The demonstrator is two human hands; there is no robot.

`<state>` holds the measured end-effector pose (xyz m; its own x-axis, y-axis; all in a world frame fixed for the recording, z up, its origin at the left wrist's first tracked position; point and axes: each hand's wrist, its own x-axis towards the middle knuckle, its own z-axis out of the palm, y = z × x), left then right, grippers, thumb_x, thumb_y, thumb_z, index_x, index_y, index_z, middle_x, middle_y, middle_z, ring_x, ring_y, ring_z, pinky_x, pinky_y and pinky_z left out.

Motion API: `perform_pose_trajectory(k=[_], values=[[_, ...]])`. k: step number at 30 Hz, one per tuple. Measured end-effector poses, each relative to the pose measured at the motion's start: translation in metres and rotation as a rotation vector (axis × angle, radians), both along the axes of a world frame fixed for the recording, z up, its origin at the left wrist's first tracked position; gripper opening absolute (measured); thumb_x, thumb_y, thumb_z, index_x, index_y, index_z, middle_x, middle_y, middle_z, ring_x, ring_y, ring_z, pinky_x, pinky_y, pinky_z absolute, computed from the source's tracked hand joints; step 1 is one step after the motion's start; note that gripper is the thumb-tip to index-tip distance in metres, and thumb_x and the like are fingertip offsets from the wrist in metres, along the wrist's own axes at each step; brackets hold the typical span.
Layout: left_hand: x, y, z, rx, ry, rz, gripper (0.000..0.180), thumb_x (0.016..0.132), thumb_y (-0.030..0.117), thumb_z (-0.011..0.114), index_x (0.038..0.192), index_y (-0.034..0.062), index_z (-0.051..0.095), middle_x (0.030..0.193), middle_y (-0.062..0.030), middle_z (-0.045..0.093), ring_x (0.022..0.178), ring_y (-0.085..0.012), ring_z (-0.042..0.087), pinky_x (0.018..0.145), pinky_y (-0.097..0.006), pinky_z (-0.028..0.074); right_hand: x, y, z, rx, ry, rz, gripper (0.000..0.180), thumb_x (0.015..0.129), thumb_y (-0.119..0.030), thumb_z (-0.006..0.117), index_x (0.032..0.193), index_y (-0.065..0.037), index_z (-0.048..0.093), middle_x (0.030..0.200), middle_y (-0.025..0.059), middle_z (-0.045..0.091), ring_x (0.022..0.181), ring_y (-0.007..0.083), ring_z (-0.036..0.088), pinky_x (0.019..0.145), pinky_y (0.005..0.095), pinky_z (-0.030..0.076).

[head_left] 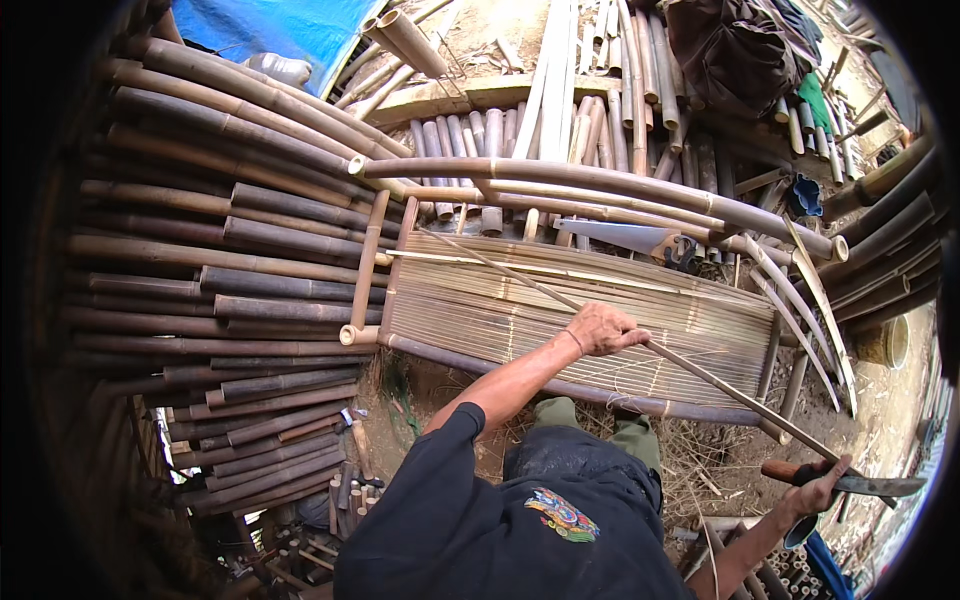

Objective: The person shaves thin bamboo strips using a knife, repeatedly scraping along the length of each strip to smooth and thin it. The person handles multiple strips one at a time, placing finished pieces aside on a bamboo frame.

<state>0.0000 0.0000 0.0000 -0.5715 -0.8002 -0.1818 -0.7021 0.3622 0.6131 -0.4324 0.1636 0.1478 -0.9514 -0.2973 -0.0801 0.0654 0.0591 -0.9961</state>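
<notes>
Bamboo strip (700, 375), long and thin, runs on a slant from beside our right hand (815, 490) up under our left hand (603, 328) and on across the woven bamboo panel (560, 310) to its far left corner. We judge it lies this way so that one hand can steady it on the panel while the other works near its free end.

Nearest to us, the right hand's fingers are wrapped shut round the wooden handle of a heavy knife (860, 484), blade pointing away to the right, just below the near end of the strip. Beside this hand the ground (890, 420) is strewn with shavings and dry fibre.

Further out, the left hand presses down on the strip where it crosses the panel; its fingers are curled over it, though we cannot tell whether they close fully round it or only pin it flat. The panel of fine slats rests on a bamboo pole frame (560, 385), which holds it raised and level beneath the fingers.

Beyond the left hand's fingers a handsaw (625, 237) lies on the far edge, within reach. Left of them, dark bamboo poles (220, 290) are stacked lengthwise; past them, paler cut lengths stand and a blue tarpaulin (270, 25) covers the far corner.
</notes>
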Motion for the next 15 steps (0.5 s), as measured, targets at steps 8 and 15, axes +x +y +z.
perform_pose_trajectory(k=[8,15], values=[[0.025,-0.015,-0.023,-0.008,-0.027,0.075,0.059,0.093,0.063,0.039,0.077,0.0154,0.071,0.067,-0.0107,0.063,0.068,-0.0295,0.063,0.061,-0.042,0.049,0.036,-0.036,-0.026,0.055,0.065,0.031,0.032,0.089,-0.029,0.071,0.074,-0.005,0.058,0.066,0.0004,0.051,0.058,0.0125,0.044,0.057,0.027,0.037],[0.031,-0.023,-0.031,-0.024,-0.004,0.055,0.059,0.093,0.061,0.043,0.073,0.0116,0.068,0.065,-0.0116,0.062,0.068,-0.0308,0.063,0.061,-0.043,0.049,0.043,-0.036,-0.031,0.081,0.067,-0.012,0.035,0.088,-0.031,0.072,0.071,-0.004,0.057,0.064,0.0024,0.052,0.057,0.0134,0.045,0.057,0.0275,0.038]])
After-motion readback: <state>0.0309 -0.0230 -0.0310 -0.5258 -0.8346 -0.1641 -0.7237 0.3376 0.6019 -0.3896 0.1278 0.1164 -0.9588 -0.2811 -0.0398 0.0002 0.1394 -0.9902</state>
